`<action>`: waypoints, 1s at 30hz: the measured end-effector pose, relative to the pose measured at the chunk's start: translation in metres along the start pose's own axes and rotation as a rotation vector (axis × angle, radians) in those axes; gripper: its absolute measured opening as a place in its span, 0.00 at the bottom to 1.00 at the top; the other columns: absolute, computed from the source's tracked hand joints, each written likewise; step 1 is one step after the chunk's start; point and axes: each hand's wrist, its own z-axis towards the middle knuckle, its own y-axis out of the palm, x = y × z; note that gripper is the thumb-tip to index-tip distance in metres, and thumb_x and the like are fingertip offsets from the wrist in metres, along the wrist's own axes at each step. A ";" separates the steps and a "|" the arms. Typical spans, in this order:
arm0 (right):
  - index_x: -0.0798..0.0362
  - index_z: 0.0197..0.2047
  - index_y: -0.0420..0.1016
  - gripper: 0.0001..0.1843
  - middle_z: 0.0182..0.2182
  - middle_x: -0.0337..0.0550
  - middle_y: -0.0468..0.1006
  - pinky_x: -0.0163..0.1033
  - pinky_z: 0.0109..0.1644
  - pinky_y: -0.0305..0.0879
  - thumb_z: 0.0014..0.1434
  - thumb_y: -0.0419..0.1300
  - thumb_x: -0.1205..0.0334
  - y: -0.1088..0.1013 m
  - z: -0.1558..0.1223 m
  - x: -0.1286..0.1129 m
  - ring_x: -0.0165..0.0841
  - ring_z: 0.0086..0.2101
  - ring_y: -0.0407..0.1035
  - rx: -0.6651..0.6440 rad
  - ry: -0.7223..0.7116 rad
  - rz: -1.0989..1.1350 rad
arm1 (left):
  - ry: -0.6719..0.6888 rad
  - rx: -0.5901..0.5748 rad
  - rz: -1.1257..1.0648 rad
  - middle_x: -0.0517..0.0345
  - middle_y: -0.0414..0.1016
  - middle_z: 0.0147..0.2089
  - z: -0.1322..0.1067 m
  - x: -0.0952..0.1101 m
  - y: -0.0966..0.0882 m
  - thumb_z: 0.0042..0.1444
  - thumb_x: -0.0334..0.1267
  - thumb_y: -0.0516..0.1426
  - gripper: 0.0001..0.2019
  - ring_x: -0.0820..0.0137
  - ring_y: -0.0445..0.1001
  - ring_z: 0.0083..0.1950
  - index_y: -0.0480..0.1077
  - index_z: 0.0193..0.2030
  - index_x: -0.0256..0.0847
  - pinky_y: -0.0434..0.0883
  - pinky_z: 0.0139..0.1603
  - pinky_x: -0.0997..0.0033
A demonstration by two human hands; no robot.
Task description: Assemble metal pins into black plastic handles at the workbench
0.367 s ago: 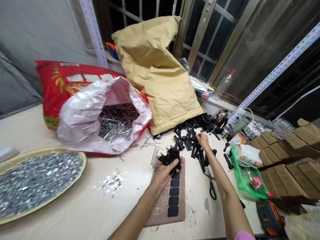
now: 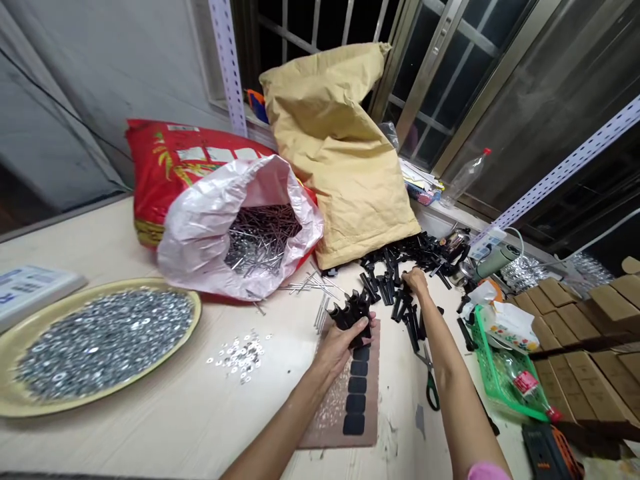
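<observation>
As the view swings left, the left hand (image 2: 340, 350) still clutches black pegs (image 2: 353, 313) — the right hand (image 2: 416, 280) pinches another.

1. Left of the tan paper sack (image 2: 340, 160), a white plastic bag (image 2: 200, 247) hid much of a red woven sack (image 2: 165, 173).
2. Below the sack, the left hand (image 2: 340, 350) covered some black plastic parts (image 2: 353, 317), their exact shape unclear.
3. Right of the sack, the picture's bottom edge cut off a power tool (image 2: 547, 453).

Matt black moulded plastic fittings (image 2: 353, 313), with bright smooth steel nails (image 2: 263, 240) in a glossy crinkled white plastic sack (image 2: 200, 253), shiny metal washers (image 2: 105, 343), and a rough matt brown kraft-paper sack (image 2: 350, 173).
</observation>
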 end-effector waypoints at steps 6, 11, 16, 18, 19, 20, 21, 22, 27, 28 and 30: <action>0.57 0.50 0.65 0.21 0.32 0.46 0.76 0.40 0.39 0.67 0.50 0.54 0.66 -0.041 -0.036 -0.009 0.38 0.34 0.73 0.237 -0.042 0.234 | 0.012 0.051 -0.060 0.48 0.79 0.38 0.004 0.003 0.000 0.33 0.40 0.71 0.20 0.65 0.77 0.34 0.74 0.33 0.34 0.77 0.29 0.67; 0.52 0.39 0.64 0.12 0.28 0.36 0.72 0.39 0.36 0.70 0.52 0.59 0.58 -0.044 -0.120 -0.032 0.32 0.28 0.73 0.336 -0.329 1.083 | 0.079 0.042 -0.138 0.49 0.79 0.36 0.002 0.003 0.010 0.34 0.41 0.71 0.20 0.67 0.77 0.32 0.73 0.34 0.34 0.76 0.28 0.68; 0.52 0.35 0.73 0.04 0.33 0.43 0.76 0.44 0.44 0.68 0.55 0.59 0.62 0.011 -0.207 -0.053 0.36 0.38 0.72 0.295 -0.660 0.895 | 0.203 0.083 -0.290 0.54 0.79 0.32 -0.009 0.017 0.004 0.26 0.45 0.72 0.25 0.68 0.77 0.35 0.74 0.33 0.35 0.75 0.38 0.68; 0.50 0.35 0.76 0.06 0.36 0.44 0.77 0.45 0.49 0.65 0.56 0.57 0.63 0.023 -0.211 -0.060 0.37 0.43 0.70 0.242 -0.865 0.767 | 0.251 0.141 -0.280 0.55 0.78 0.30 -0.014 0.029 -0.007 0.24 0.43 0.72 0.24 0.68 0.77 0.35 0.74 0.30 0.34 0.74 0.38 0.71; 0.50 0.35 0.77 0.07 0.38 0.44 0.77 0.44 0.49 0.65 0.57 0.56 0.63 0.024 -0.206 -0.063 0.37 0.44 0.69 0.198 -0.914 0.709 | 0.260 0.175 -0.253 0.55 0.78 0.29 -0.016 0.034 -0.014 0.23 0.42 0.72 0.23 0.68 0.76 0.33 0.75 0.29 0.34 0.74 0.36 0.71; 0.50 0.36 0.77 0.09 0.38 0.45 0.76 0.41 0.48 0.66 0.58 0.55 0.63 0.023 -0.196 -0.068 0.36 0.44 0.70 0.152 -0.909 0.637 | 0.264 0.206 -0.217 0.55 0.78 0.29 -0.019 0.040 -0.020 0.23 0.41 0.72 0.22 0.69 0.76 0.32 0.75 0.29 0.34 0.74 0.34 0.71; 0.50 0.38 0.77 0.11 0.39 0.45 0.76 0.39 0.45 0.67 0.60 0.53 0.63 0.021 -0.184 -0.073 0.35 0.42 0.70 0.103 -0.861 0.533 | 0.275 0.234 -0.178 0.55 0.78 0.28 -0.020 0.044 -0.026 0.24 0.40 0.72 0.22 0.69 0.76 0.31 0.75 0.29 0.34 0.73 0.32 0.71; 0.51 0.40 0.77 0.12 0.40 0.46 0.76 0.36 0.44 0.66 0.62 0.51 0.64 0.019 -0.170 -0.079 0.34 0.42 0.71 0.054 -0.794 0.395 | 0.299 0.256 -0.139 0.55 0.78 0.28 -0.021 0.047 -0.031 0.24 0.40 0.72 0.22 0.69 0.75 0.30 0.76 0.29 0.34 0.73 0.31 0.70; 0.55 0.33 0.78 0.08 0.38 0.49 0.76 0.34 0.43 0.63 0.58 0.56 0.68 0.027 -0.122 -0.117 0.36 0.41 0.72 -0.128 -0.615 -0.124 | 0.435 0.298 0.020 0.54 0.79 0.29 -0.015 0.045 -0.043 0.24 0.42 0.71 0.21 0.69 0.75 0.31 0.77 0.29 0.35 0.72 0.33 0.70; 0.56 0.32 0.77 0.07 0.38 0.50 0.77 0.34 0.42 0.63 0.57 0.57 0.70 0.032 -0.118 -0.123 0.37 0.41 0.72 -0.132 -0.610 -0.131 | 0.435 0.300 0.042 0.54 0.79 0.30 -0.013 0.044 -0.045 0.24 0.42 0.70 0.21 0.68 0.76 0.31 0.77 0.29 0.35 0.72 0.34 0.69; 0.57 0.32 0.76 0.08 0.37 0.52 0.77 0.35 0.41 0.63 0.54 0.56 0.74 0.039 -0.115 -0.129 0.38 0.40 0.72 -0.134 -0.591 -0.145 | 0.439 0.311 0.081 0.52 0.80 0.31 -0.007 0.042 -0.048 0.26 0.43 0.70 0.21 0.65 0.77 0.34 0.78 0.30 0.35 0.73 0.38 0.66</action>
